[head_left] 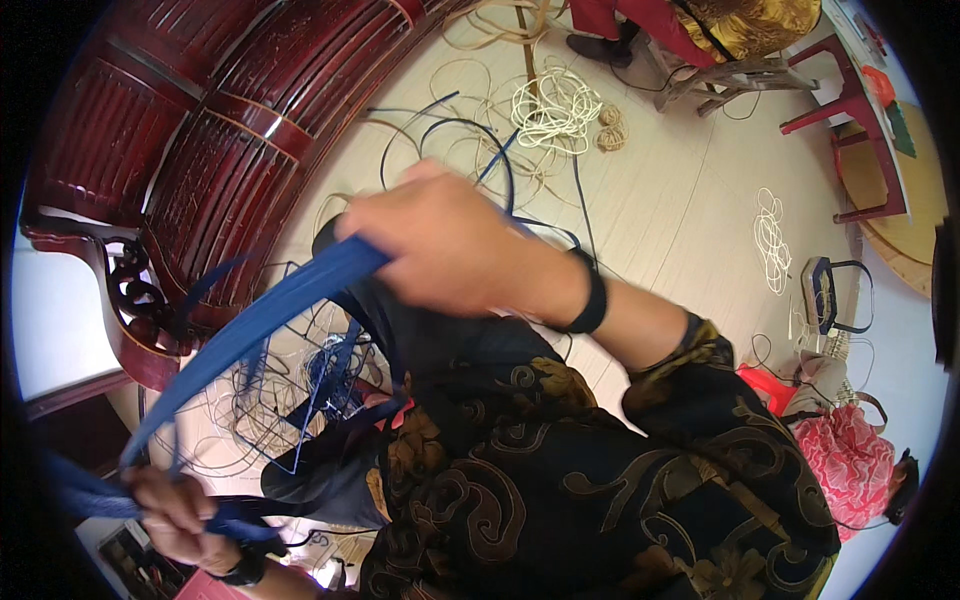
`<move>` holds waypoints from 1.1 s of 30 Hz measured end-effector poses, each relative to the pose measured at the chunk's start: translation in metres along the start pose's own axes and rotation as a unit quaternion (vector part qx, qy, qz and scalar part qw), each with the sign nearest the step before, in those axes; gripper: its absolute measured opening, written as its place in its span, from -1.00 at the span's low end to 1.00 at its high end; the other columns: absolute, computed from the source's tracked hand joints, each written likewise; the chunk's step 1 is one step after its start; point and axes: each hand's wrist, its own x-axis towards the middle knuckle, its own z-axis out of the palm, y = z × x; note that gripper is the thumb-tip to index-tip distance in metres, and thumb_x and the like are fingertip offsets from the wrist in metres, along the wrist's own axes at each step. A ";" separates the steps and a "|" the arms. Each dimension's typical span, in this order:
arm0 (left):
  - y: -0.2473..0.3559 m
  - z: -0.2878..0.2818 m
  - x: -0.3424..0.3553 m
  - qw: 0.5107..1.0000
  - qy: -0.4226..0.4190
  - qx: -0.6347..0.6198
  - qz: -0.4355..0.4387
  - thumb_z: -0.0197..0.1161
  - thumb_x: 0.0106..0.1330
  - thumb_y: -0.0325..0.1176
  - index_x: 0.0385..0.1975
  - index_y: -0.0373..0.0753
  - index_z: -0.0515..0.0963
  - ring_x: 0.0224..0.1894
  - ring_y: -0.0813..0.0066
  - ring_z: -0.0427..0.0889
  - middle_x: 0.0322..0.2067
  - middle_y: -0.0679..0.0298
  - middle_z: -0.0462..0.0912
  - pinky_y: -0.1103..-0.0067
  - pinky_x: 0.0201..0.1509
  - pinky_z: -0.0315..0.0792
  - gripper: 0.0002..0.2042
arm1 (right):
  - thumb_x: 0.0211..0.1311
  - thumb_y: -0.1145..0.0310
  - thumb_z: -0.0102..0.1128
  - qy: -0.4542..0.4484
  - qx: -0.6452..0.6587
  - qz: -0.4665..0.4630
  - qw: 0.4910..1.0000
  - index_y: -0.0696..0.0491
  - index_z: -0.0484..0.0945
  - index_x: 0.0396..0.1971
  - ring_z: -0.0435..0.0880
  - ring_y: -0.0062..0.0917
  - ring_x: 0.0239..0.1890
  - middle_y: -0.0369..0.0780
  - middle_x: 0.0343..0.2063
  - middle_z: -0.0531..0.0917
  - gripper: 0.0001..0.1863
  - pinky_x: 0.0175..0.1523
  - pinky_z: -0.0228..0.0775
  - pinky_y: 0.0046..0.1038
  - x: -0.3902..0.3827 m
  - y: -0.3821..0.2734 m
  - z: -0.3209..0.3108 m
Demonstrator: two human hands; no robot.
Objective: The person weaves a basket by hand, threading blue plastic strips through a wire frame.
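My right hand (428, 241), slightly smeared by motion, is closed around a long band of blue strips (268, 313) near the middle of the view. The band arcs down and left to my left hand (178, 515), which grips it at the lower left; more blue strips hang loose around that hand. Behind the band, a tangle of blue and tan strands (330, 365) lies low beside my dark trouser legs (325, 470). Both wrists carry dark bands.
A dark red wooden bench (200, 120) fills the upper left. Coiled cream cord (555, 110) and loose strips lie on the floor (670, 200). Another person's leg (600, 20) shows at the top. A red table (855, 170), a handled frame (822, 295) and pink patterned fabric (845, 460) stand right.
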 end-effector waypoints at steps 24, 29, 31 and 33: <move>0.035 -0.156 -0.058 0.787 0.617 -0.012 -0.011 0.18 0.43 -0.11 -0.50 -0.26 0.37 -0.62 0.51 0.21 -0.43 0.17 0.50 0.61 -0.50 0.16 -0.63 | 0.00 0.26 0.21 -0.549 0.013 0.560 0.621 0.05 0.66 -0.43 0.70 -0.48 -0.40 -0.23 -0.52 0.72 -0.80 -0.28 0.50 -0.40 -0.363 0.202 -0.001; 0.055 -0.191 -0.093 0.833 0.548 0.057 -0.057 0.18 0.42 -0.17 -0.57 -0.21 0.32 -0.65 0.51 0.20 -0.49 0.19 0.49 0.58 -0.50 0.17 -0.64 | 0.02 0.04 0.46 -0.380 0.407 0.616 0.557 0.00 0.33 0.33 0.34 -0.49 0.22 -0.26 0.12 0.54 -0.14 0.34 0.08 -0.44 -0.326 0.222 0.053; 0.063 -0.199 -0.101 0.833 0.548 0.052 -0.055 0.14 0.45 -0.20 -0.59 -0.20 0.29 -0.71 0.59 0.11 -0.51 0.21 0.48 0.61 -0.54 0.12 -0.64 | 0.11 0.06 0.41 -0.291 0.544 0.579 0.533 0.03 0.24 0.38 0.31 -0.55 0.23 -0.29 0.19 0.47 -0.13 0.36 0.04 -0.46 -0.319 0.254 0.074; 0.061 -0.193 -0.101 0.769 0.631 0.076 -0.060 0.15 0.41 -0.26 -0.61 -0.20 0.28 -0.67 0.54 0.17 -0.60 0.29 0.35 0.59 -0.51 0.14 -0.66 | 0.13 0.03 0.40 -0.250 0.545 0.593 0.537 0.02 0.27 0.36 0.32 -0.58 0.22 -0.30 0.18 0.46 -0.16 0.32 0.14 -0.44 -0.278 0.266 0.074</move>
